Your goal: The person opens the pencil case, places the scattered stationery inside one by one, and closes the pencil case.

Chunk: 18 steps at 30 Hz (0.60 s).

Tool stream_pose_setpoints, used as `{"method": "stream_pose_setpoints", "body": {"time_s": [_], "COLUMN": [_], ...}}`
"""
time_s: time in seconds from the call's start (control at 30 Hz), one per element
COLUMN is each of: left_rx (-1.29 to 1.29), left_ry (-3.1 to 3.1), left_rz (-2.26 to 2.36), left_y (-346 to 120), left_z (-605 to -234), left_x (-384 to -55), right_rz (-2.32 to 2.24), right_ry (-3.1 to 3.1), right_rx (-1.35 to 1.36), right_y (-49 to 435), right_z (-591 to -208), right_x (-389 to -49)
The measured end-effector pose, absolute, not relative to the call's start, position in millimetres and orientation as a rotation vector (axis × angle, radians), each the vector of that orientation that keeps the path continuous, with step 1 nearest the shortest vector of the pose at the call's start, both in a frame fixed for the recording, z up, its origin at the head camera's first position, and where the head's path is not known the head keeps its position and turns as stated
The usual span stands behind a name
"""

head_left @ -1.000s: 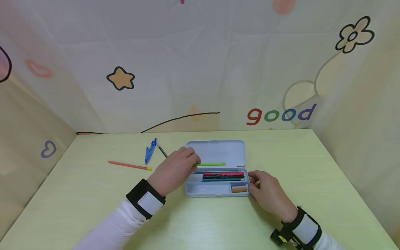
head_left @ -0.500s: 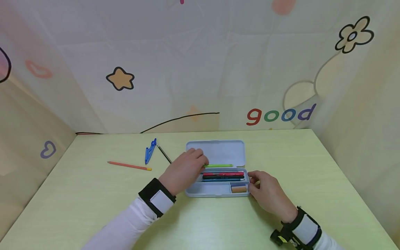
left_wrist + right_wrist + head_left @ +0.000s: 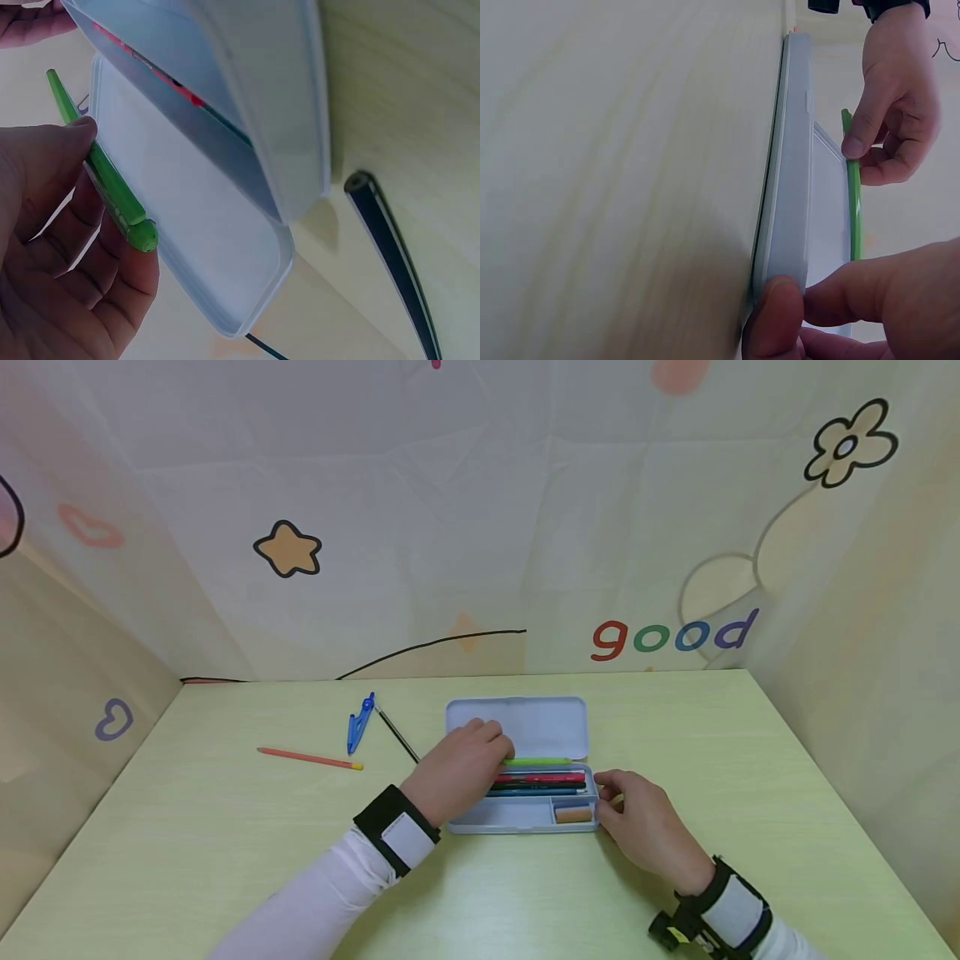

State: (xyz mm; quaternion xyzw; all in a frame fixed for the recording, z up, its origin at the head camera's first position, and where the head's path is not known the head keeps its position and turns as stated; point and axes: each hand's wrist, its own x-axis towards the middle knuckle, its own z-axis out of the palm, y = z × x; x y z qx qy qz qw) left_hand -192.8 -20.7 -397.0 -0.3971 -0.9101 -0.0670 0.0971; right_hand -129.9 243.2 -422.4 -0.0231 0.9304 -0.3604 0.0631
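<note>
My left hand (image 3: 459, 770) pinches a green pen (image 3: 112, 180) between thumb and fingers, above the back edge of the pale blue pencil case (image 3: 502, 818). The pen lies level, its free end pointing right. Behind it the case's lid (image 3: 525, 720) is folded back. A red pen (image 3: 551, 777) and several dark pens or pencils lie in the case's rear compartment, partly covered by the left hand. An eraser (image 3: 573, 815) with a tan sleeve sits in the small front right section. At the case's right end, my right hand (image 3: 651, 823) grips its wall with thumb and fingers.
Left of the case, a blue drawing compass (image 3: 360, 723) lies on the table, with a dark pencil (image 3: 397, 734) slanting beside it. An orange-red pencil with a yellow end (image 3: 309, 757) lies further left. A printed curtain hangs behind the table.
My left hand has moved right with the green pen, bringing it slightly down toward the case's rear compartment. More of the dark pencil is uncovered. The right hand has stayed put.
</note>
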Motion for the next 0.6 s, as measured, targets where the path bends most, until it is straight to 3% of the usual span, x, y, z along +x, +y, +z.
{"method": "stream_pose_setpoints", "body": {"time_s": [0.6], "left_rx": [-1.204], "left_ry": [-2.685], "left_rz": [-0.135], "left_y": [-3], "left_z": [-416], "left_x": [-202], "right_rz": [-1.11], "right_ry": [2.806], "right_rx": [-0.064], "right_y": [243], "right_z": [-423], "right_x": [-130]}}
